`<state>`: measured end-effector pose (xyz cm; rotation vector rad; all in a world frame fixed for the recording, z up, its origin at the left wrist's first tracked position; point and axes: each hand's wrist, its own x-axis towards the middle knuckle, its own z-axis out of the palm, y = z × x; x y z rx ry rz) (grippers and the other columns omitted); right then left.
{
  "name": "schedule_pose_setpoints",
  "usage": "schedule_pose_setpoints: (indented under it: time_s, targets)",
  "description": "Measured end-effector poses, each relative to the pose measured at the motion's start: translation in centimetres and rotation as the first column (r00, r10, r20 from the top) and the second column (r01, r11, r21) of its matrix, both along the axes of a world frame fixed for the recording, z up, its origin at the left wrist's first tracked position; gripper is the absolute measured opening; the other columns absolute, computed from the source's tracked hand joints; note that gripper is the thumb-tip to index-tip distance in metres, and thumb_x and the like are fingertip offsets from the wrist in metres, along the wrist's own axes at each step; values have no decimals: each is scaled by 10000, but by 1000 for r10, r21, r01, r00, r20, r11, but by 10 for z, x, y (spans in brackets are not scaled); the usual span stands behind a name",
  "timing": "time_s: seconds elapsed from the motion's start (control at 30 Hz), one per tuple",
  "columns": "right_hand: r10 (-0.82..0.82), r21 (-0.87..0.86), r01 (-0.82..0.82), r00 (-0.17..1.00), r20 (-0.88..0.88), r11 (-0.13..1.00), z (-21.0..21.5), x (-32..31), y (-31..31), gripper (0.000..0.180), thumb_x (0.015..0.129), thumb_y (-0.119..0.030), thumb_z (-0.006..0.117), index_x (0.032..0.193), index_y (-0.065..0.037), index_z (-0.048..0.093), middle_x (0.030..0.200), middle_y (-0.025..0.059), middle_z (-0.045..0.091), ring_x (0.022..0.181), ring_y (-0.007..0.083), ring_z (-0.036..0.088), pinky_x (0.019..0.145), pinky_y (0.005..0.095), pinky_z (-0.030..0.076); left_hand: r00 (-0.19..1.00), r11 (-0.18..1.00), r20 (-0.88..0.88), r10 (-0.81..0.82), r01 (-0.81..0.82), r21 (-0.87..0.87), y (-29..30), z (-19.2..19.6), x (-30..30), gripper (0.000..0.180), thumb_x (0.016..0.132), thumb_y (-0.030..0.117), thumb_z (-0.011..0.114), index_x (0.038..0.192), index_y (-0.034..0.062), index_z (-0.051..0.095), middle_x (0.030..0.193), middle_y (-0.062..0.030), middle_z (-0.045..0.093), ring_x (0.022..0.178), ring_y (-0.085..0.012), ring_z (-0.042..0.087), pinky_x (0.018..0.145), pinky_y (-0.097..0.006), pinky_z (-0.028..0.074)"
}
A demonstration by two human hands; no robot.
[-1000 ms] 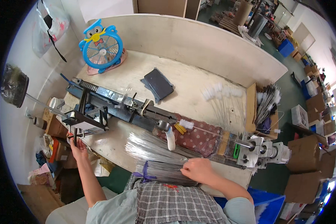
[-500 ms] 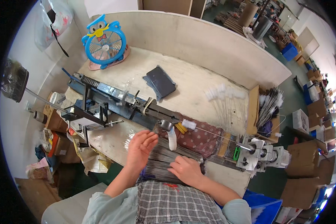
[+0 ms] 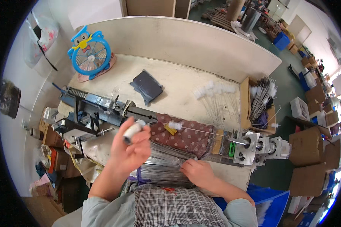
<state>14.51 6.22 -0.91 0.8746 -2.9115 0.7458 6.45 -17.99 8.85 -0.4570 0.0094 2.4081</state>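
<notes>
My left hand (image 3: 130,145) is raised over the bench's near side, its fingers wrapped round a white-wrapped handle (image 3: 133,131) of the machine. My right hand (image 3: 198,173) rests at the right end of a thick bundle of thin metal wires (image 3: 163,166), fingers curled and pressed onto the wires; its fingertips are partly hidden. Beyond the hands, a white-bristled brush (image 3: 175,125) on a long wire stem stretches over a dotted brown cloth (image 3: 189,136) toward a metal spindle unit (image 3: 259,145) at the right. A yellow piece (image 3: 170,129) lies just below the brush head.
A long dark machine rail (image 3: 102,104) crosses the bench from the left. Behind it are a blue cartoon fan (image 3: 90,56) and a dark flat pad (image 3: 147,86). Finished-looking white brushes (image 3: 214,90) lie at the back right, beside a cardboard box (image 3: 246,102) of more brushes. A blue bin (image 3: 271,204) stands lower right.
My left hand has closed round the white handle, which hung free before, and the handle has swung left. My right hand stays on the wires. The whole view has shifted slightly.
</notes>
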Motion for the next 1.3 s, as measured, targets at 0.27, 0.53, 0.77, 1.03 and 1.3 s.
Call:
schedule_pose_setpoints:
  time_s: [0.27,0.53,0.77,1.03,1.3]
  targets:
    - [8,202,2,999,-48,979,26,-8,10,116,741,-123,604,854,-101,623,758,46,589,671,213,617,570,334,491,875,740,-361,-322,-6,-673,36,-35,32,314,916,323,507,900,19,583,716,-69,596,488,-146,499,544,-290,446]
    - [7,265,-28,997,79,964,21,-7,7,291,731,-67,531,1016,-21,569,889,146,580,691,293,623,571,386,518,105,86,-504,-857,-936,-341,160,-72,-18,159,823,128,558,968,84,605,876,-111,616,688,-241,628,583,-335,502]
    - [-82,212,58,991,109,976,27,-4,21,301,724,-28,518,1019,17,556,840,192,584,691,308,625,559,380,525,-36,74,-212,-977,-982,-173,189,-83,-35,83,714,143,604,791,116,616,753,-40,576,655,-243,608,562,-371,490]
    - [-6,172,-24,985,172,985,25,-18,30,275,716,-14,515,980,52,552,895,190,576,795,308,618,589,380,534,-90,102,-99,-991,-987,-125,199,-61,-39,28,696,131,591,694,115,614,706,-44,567,677,-246,611,571,-366,485]
    - [51,267,-63,997,53,962,39,-18,17,178,688,-46,570,854,15,566,852,145,570,779,273,608,652,346,530,-212,214,67,-975,-977,19,216,-102,-81,193,713,182,627,894,114,621,911,-80,575,802,-247,607,670,-377,486]
